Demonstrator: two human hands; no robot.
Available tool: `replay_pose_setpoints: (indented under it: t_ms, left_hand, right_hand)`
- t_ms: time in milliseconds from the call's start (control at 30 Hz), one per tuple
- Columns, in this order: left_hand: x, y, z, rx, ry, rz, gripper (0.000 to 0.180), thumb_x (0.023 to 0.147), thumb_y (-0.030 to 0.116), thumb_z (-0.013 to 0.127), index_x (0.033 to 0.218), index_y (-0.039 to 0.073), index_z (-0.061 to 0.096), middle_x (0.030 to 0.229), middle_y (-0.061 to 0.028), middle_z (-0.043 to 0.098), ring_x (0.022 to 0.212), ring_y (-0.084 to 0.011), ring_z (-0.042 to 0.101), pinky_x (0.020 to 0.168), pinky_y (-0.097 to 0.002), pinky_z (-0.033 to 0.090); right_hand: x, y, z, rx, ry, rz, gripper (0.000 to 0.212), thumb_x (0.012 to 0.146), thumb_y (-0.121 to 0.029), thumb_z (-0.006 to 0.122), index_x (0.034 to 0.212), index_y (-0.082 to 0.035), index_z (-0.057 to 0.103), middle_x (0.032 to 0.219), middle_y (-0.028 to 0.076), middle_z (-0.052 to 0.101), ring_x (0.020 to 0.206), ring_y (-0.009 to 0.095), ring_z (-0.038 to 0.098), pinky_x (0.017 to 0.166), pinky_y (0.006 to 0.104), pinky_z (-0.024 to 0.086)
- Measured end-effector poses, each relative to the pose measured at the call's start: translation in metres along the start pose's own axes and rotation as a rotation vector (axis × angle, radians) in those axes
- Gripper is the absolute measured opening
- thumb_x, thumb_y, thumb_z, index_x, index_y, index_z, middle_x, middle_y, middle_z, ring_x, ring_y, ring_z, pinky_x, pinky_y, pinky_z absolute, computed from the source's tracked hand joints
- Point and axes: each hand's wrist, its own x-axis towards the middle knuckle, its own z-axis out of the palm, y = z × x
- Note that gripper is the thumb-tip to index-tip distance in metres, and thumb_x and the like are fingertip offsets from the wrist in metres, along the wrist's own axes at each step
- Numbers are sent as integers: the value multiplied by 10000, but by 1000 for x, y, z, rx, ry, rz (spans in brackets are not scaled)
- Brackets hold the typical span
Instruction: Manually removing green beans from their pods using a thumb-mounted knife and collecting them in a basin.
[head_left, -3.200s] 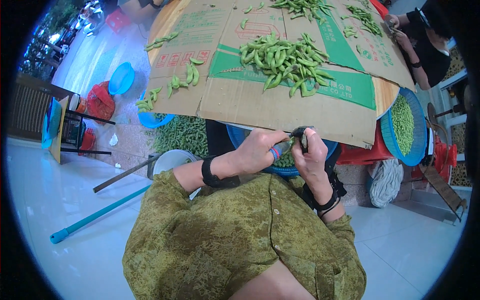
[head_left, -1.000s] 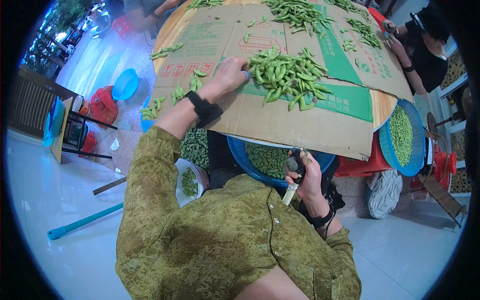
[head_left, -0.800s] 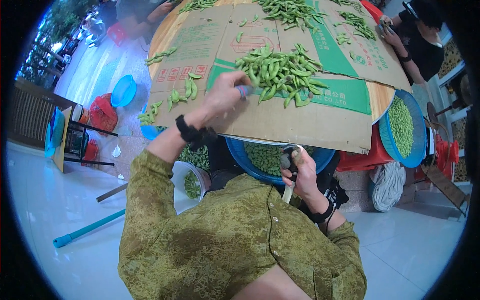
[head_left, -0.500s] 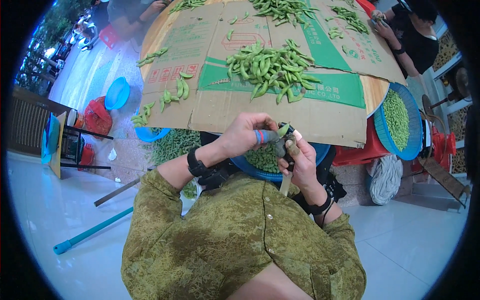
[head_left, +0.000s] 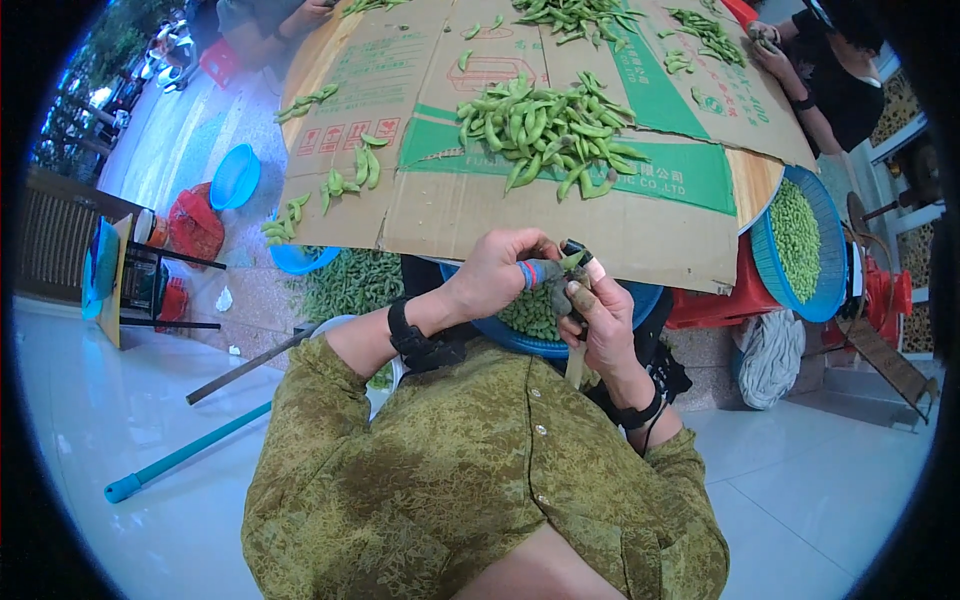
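Over my lap, my left hand (head_left: 498, 272) and my right hand (head_left: 602, 312) meet in a pinch at a green bean pod (head_left: 572, 261). Blue and red tape wraps a finger of the left hand; dark, worn coverings sit on some fingertips of both. The fingers partly hide the pod. Just below them, a blue basket (head_left: 492, 330) holds shelled green beans (head_left: 530, 312). Beyond my hands a heap of bean pods (head_left: 545, 130) lies on flattened cardboard (head_left: 450, 215) covering a round table.
Another blue basket of shelled beans (head_left: 797, 240) stands at the right. Empty pods (head_left: 350, 290) pile on the floor at left, near a blue basin (head_left: 235, 177) and a teal pole (head_left: 190, 455). Across the table, a person in black (head_left: 835, 85) handles something small.
The pod's tip showed upright between my fingers before; now it sits lower and more covered by them. Both hands stay nearly in place, and the view has shifted slightly.
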Motion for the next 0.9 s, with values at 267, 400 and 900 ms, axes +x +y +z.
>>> replay_pose_setpoints:
  t_ms: [267,400,900]
  left_hand:
    - [8,-8,2,-192,-23,-118,100,881,65,565,946,3,609,746,-9,583,616,-57,514,522,-223,412]
    - [12,-17,1,-539,-109,-184,86,880,86,591,935,22,605,745,-28,585,566,-81,522,463,-225,388]
    - [9,-6,15,-319,-9,-273,100,902,101,551,938,17,590,710,-24,590,543,-102,554,443,-243,432]
  right_hand:
    - [2,4,-7,-63,40,-47,365,916,-61,497,1279,-28,488,725,-8,472,463,53,338,390,201,290]
    - [2,0,-12,55,-19,-35,380,901,20,485,1278,-27,506,740,-19,504,486,37,389,421,188,322]
    - [6,13,-24,-599,169,-283,255,840,1,613,1090,9,565,842,-7,606,712,63,524,620,216,437]
